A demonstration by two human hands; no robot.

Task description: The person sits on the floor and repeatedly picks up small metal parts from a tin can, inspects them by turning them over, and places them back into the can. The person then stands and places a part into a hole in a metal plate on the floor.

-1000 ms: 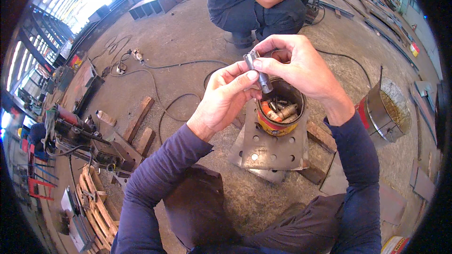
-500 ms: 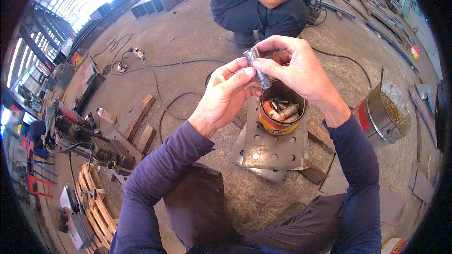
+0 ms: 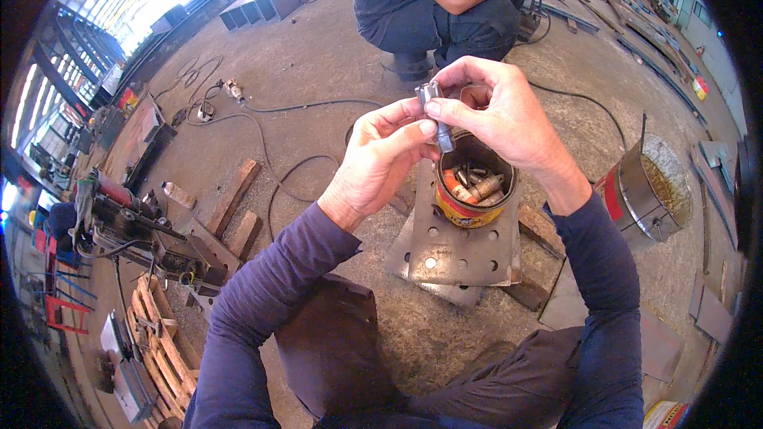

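Note:
A short silver annular cutter [image 3: 445, 137], wider and fluted at its upper end with a narrower shank below, is held up between both hands. My left hand [image 3: 381, 151] pinches it from the left with thumb and fingertips. My right hand [image 3: 497, 111] grips its upper part between thumb and curled forefinger. Just below them, a yellow and red tin [image 3: 463, 213] holds several small metal bits and orange and pale cylindrical pieces [image 3: 486, 188]. It stands on a steel plate with round holes [image 3: 469, 258]. Fingers hide part of the cutter.
A co-worker [image 3: 445, 20] squats ahead. At right stands a large metal bucket [image 3: 644, 195]. Wooden blocks [image 3: 234, 199] and a plastic bottle [image 3: 179, 195] lie left, near a black cable [image 3: 278, 191]. A wooden pallet [image 3: 159, 334] is at lower left.
The cutter has tilted slightly, its shank now pointing more straight down. Both hands keep hold of it in nearly the same place.

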